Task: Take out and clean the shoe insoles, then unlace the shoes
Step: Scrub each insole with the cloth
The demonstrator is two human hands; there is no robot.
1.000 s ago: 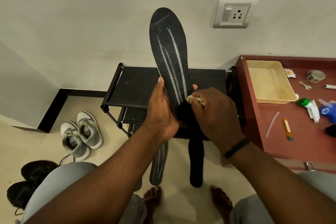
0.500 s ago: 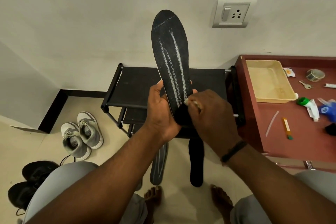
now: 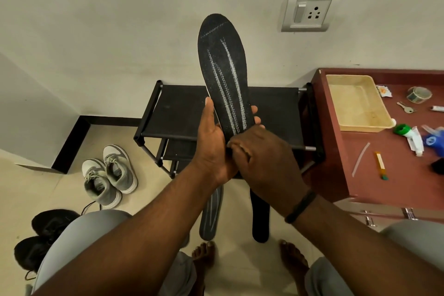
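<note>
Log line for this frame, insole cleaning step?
step: clean insole | left hand: holds black insole upright | right hand: fingers curled at its heel end, cloth not visible | floor: two insoles

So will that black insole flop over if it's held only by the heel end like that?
Probably not much. The black insole stands nearly straight above the left hand, which grips only its lower part, so it seems fairly stiff. It looks thin, so likely light. The right hand covers the heel, so flex there can't be judged.
</note>
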